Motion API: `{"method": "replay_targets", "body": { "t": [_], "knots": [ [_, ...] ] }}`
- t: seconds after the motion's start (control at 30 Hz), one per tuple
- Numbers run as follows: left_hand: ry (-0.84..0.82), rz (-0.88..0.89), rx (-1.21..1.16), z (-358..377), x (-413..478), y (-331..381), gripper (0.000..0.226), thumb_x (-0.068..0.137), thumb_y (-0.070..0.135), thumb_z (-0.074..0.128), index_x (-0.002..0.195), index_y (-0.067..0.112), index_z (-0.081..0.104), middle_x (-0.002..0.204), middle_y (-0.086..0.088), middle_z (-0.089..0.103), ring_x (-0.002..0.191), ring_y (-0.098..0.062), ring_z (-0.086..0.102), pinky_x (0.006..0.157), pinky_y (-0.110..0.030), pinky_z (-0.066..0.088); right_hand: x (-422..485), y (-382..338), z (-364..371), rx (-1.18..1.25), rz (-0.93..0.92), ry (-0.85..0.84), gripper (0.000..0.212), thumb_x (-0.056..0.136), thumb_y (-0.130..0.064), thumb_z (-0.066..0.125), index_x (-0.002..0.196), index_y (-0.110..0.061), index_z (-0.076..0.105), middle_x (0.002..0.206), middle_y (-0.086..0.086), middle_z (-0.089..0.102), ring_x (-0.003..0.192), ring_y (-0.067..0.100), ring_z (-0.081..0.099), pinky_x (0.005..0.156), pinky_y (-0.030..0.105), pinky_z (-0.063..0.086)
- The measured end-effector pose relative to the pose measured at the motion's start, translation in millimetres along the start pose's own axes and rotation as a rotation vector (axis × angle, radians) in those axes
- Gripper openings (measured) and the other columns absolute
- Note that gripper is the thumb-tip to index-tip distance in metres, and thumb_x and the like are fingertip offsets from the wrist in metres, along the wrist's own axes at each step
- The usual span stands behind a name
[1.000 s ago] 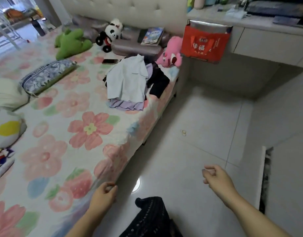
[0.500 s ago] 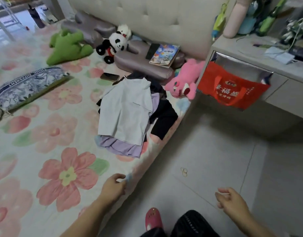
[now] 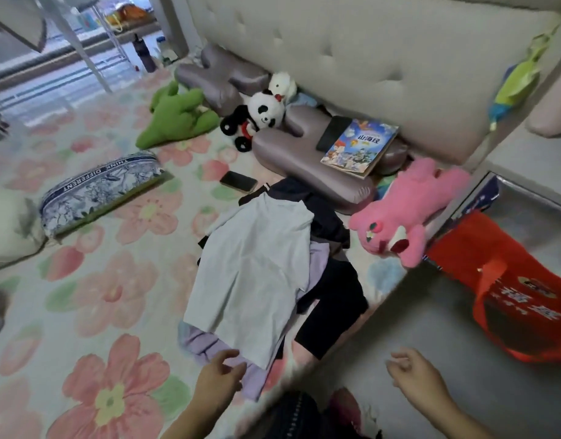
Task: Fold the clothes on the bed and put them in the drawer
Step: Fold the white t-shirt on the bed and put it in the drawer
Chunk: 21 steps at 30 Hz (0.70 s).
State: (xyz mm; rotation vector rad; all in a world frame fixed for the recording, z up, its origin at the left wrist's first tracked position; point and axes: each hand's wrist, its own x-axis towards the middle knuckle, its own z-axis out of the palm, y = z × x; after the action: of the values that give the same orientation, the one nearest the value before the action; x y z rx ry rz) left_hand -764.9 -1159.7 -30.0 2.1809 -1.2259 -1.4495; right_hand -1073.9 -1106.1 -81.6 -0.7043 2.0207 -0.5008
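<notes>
- Nearest the camera, the left hand (image 3: pixel 219 375) sits over the near edge of the bed (image 3: pixel 114 280), right at the closest corner of a lilac garment (image 3: pixel 206 343). Fingers are loosely curled with the thumb apart, gripping nothing; can't tell if it's actually touching the cloth.
- The right hand (image 3: pixel 414 372) hangs over the grey floor (image 3: pixel 431 318) to the right of the bed, well apart from the pile. Fingers relaxed and slightly bent, nothing in it.
- The clothes are a messy unfolded heap near the bed's right edge: a pale shirt (image 3: pixel 250 270) spread on top, the lilac piece poking out underneath, black shorts (image 3: pixel 333 299) on the right side with a leg draping towards the edge.
- Right of the pile, a pink plush (image 3: pixel 409 210) lies at the bed's edge, with a red bag (image 3: pixel 510 299) hanging just beyond it.
- Left of the pile, a blue patterned pillow (image 3: pixel 98 188).
- Just past the heap, a phone (image 3: pixel 238 182) lies flat on the sheet.
- Further back, a colourful book (image 3: pixel 360 147) rests on a greyish-purple cushion (image 3: pixel 304 160), with a panda plush (image 3: pixel 260 117) and a green plush (image 3: pixel 178 114) to its left.
- Farthest, the tufted headboard (image 3: pixel 368 58).
</notes>
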Motion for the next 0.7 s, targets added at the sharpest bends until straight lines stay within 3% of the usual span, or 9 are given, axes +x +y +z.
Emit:
{"method": "replay_targets", "body": {
  "t": [0.2, 0.37, 0.57, 0.7],
  "knots": [
    [0.039, -0.023, -0.232, 16, 51, 43, 0.021, 0.084, 0.011, 0.062, 0.104, 0.015, 0.059, 0.077, -0.010, 0.064, 0.065, -0.019, 0.063, 0.067, -0.030, 0.046, 92, -113, 31, -0.130, -0.167, -0.090, 0.023, 0.086, -0.018, 0.061, 0.107, -0.009, 0.058, 0.077, -0.001, 0.057, 0.078, 0.019, 0.056, 0.062, 0.024, 0.039],
    [0.050, -0.066, -0.325, 26, 104, 49, 0.019, 0.083, 0.014, 0.063, 0.100, 0.022, 0.058, 0.071, -0.003, 0.064, 0.065, -0.016, 0.063, 0.071, -0.030, 0.047, 182, -202, 69, -0.211, -0.247, -0.023, 0.032, 0.085, -0.021, 0.061, 0.114, -0.008, 0.056, 0.107, 0.010, 0.063, 0.099, 0.026, 0.058, 0.081, 0.029, 0.042],
    [0.090, -0.051, -0.389, 35, 156, 39, 0.024, 0.082, 0.012, 0.064, 0.094, 0.031, 0.057, 0.064, 0.001, 0.060, 0.065, -0.016, 0.060, 0.062, -0.021, 0.044, 280, -281, 121, -0.422, -0.335, 0.077, 0.058, 0.086, -0.032, 0.060, 0.136, -0.010, 0.042, 0.135, 0.021, 0.041, 0.122, 0.037, 0.043, 0.101, 0.043, 0.039],
    [0.121, -0.033, -0.430, 32, 168, 33, 0.025, 0.082, 0.010, 0.064, 0.093, 0.031, 0.058, 0.063, 0.002, 0.058, 0.065, -0.017, 0.059, 0.059, -0.015, 0.044, 297, -286, 138, -0.673, -0.276, 0.073, 0.033, 0.087, -0.027, 0.052, 0.117, -0.011, 0.052, 0.125, 0.016, 0.052, 0.116, 0.037, 0.045, 0.097, 0.043, 0.038]
  ]
}}
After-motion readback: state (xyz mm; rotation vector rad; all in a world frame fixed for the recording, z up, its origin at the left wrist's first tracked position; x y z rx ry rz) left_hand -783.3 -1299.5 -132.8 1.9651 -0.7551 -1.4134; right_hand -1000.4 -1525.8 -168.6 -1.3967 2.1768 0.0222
